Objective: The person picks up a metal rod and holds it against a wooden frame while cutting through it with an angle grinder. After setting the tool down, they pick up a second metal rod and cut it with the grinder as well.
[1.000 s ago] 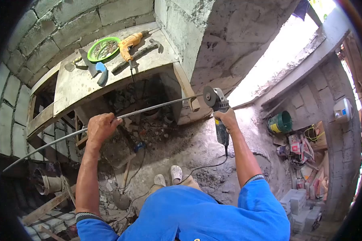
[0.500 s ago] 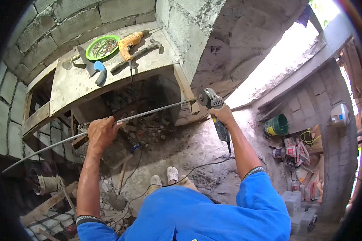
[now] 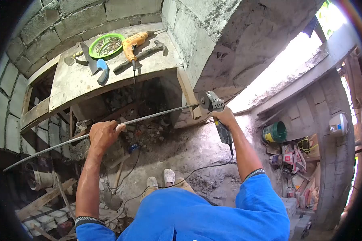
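My left hand (image 3: 103,135) is wrapped round a long ribbed steel bar (image 3: 157,114), which slants up from the far left to the right. In my right hand (image 3: 226,117) is an angle grinder (image 3: 223,132), held upright by its dark body. Its cutting disc (image 3: 204,100) stands right at the bar's right end, beside a wooden post (image 3: 186,89) of the bench. The bar's end overlaps that post in this view. From the grinder a black cord (image 3: 197,170) runs down and left across the floor.
On the wooden bench (image 3: 74,85) lie a yellow drill (image 3: 133,43), a hammer (image 3: 142,54), a blue-handled saw (image 3: 103,74) and a green tray (image 3: 93,50) of small metal pieces. Rubble (image 3: 142,138) lies beneath. A green bucket (image 3: 275,132) and cement bags are at right.
The view has shifted slightly, so the bench, bar and grinder appear a little farther right. Both hands keep the same grips, and the disc remains by the bar's end.
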Motion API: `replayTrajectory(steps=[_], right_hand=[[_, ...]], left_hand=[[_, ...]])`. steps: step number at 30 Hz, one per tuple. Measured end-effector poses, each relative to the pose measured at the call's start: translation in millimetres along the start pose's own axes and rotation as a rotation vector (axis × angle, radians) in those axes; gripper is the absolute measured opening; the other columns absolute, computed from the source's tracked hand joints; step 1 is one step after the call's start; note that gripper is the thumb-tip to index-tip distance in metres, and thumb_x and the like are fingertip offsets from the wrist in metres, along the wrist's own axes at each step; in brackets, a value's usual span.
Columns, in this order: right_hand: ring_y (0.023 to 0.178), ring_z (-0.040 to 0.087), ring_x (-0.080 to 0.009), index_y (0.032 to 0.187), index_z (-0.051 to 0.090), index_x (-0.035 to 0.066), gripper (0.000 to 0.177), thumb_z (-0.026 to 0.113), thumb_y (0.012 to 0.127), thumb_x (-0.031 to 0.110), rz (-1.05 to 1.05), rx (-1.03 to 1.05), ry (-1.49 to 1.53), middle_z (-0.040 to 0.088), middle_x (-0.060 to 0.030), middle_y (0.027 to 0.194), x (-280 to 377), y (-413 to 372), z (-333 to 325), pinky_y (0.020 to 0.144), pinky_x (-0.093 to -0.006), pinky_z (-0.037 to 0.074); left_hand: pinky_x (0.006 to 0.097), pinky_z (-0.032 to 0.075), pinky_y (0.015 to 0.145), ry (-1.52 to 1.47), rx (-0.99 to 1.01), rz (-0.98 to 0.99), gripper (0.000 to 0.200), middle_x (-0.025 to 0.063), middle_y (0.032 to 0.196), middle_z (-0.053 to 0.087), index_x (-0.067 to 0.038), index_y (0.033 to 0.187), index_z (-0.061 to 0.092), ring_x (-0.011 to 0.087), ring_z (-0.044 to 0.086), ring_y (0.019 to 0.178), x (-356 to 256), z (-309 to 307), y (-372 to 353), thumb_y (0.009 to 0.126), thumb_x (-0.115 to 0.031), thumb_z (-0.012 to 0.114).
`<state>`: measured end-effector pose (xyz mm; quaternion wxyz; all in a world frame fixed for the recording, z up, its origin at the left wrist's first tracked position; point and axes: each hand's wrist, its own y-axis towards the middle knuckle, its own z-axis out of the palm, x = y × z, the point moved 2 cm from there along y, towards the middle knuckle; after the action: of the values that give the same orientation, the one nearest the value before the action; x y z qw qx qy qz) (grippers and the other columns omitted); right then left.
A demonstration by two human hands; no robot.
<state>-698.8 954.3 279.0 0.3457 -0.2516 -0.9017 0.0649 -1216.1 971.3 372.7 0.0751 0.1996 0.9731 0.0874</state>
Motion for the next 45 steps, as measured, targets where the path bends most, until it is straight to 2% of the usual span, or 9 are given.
replayTrajectory(steps=[6,8,21,24,26,35,39,40,45], right_hand=[[0.092,0.072,-0.0318,0.097,0.072,-0.005,0.058,0.083,0.063,0.041,-0.008,0.031,0.002,0.074,-0.0207,0.096,4,-1,-4,0.083,-0.0387,0.055],[0.069,0.064,-0.0168,0.087,0.071,-0.001,0.038,0.076,0.07,0.033,-0.06,0.001,-0.013,0.07,-0.008,0.078,9,-5,-6,0.067,-0.0335,0.052],[0.072,0.064,-0.0163,0.087,0.07,0.0,0.038,0.076,0.07,0.033,-0.103,-0.019,-0.032,0.07,-0.0076,0.078,1,2,1,0.07,-0.0321,0.052],[0.074,0.064,-0.017,0.089,0.07,-0.001,0.04,0.077,0.07,0.034,-0.072,0.006,-0.041,0.07,-0.0082,0.08,1,2,0,0.073,-0.0323,0.052],[0.092,0.071,-0.0329,0.103,0.07,-0.005,0.063,0.082,0.062,0.042,-0.025,0.08,-0.01,0.073,-0.0219,0.097,0,3,0,0.084,-0.0389,0.054],[0.088,0.072,-0.0334,0.094,0.073,-0.005,0.058,0.08,0.063,0.044,-0.039,0.049,-0.074,0.073,-0.022,0.091,8,1,0,0.08,-0.0399,0.055],[0.07,0.066,-0.0208,0.085,0.073,-0.003,0.046,0.081,0.065,0.037,-0.006,0.081,0.02,0.071,-0.0136,0.076,15,-5,0,0.067,-0.0363,0.053],[0.065,0.06,-0.0135,0.083,0.071,0.001,0.026,0.076,0.072,0.024,-0.044,0.145,0.051,0.068,-0.0051,0.076,17,-6,-2,0.061,-0.032,0.049],[0.062,0.058,-0.0124,0.08,0.07,0.002,0.021,0.076,0.074,0.022,-0.04,0.096,0.063,0.067,-0.0036,0.072,32,-18,-7,0.058,-0.0306,0.047]], left_hand=[[0.0439,0.047,0.053,0.046,-0.055,0.027,0.048,0.0121,0.061,0.062,-0.009,0.067,0.063,0.0338,0.063,0.059,2,5,0,0.086,-0.052,0.069],[0.0438,0.047,0.053,0.047,-0.061,0.025,0.048,0.012,0.061,0.062,-0.009,0.067,0.062,0.0337,0.063,0.059,4,9,-2,0.086,-0.052,0.069],[0.0442,0.047,0.054,0.077,-0.047,0.019,0.051,0.0131,0.061,0.062,-0.007,0.067,0.062,0.0332,0.063,0.06,5,11,-1,0.086,-0.054,0.069],[0.0439,0.046,0.054,0.063,-0.04,0.021,0.05,0.0128,0.061,0.062,-0.007,0.067,0.062,0.0333,0.062,0.059,4,8,-1,0.086,-0.053,0.069],[0.0437,0.046,0.054,0.057,-0.039,0.017,0.05,0.0128,0.061,0.062,-0.007,0.068,0.063,0.0333,0.062,0.059,5,10,-1,0.086,-0.053,0.07],[0.0448,0.046,0.053,0.032,-0.073,0.024,0.049,0.013,0.06,0.061,-0.007,0.067,0.063,0.0339,0.062,0.058,11,16,-2,0.085,-0.052,0.071],[0.0451,0.045,0.053,-0.005,-0.097,0.039,0.05,0.0125,0.06,0.059,-0.007,0.065,0.061,0.0338,0.061,0.058,11,13,-4,0.086,-0.051,0.071],[0.0451,0.045,0.053,-0.006,-0.097,0.025,0.05,0.0125,0.06,0.059,-0.007,0.065,0.061,0.0338,0.061,0.058,11,12,-3,0.086,-0.051,0.071],[0.0438,0.049,0.053,0.007,-0.062,0.019,0.05,0.0109,0.061,0.064,-0.009,0.063,0.065,0.0314,0.065,0.061,14,14,-3,0.085,-0.054,0.068]])
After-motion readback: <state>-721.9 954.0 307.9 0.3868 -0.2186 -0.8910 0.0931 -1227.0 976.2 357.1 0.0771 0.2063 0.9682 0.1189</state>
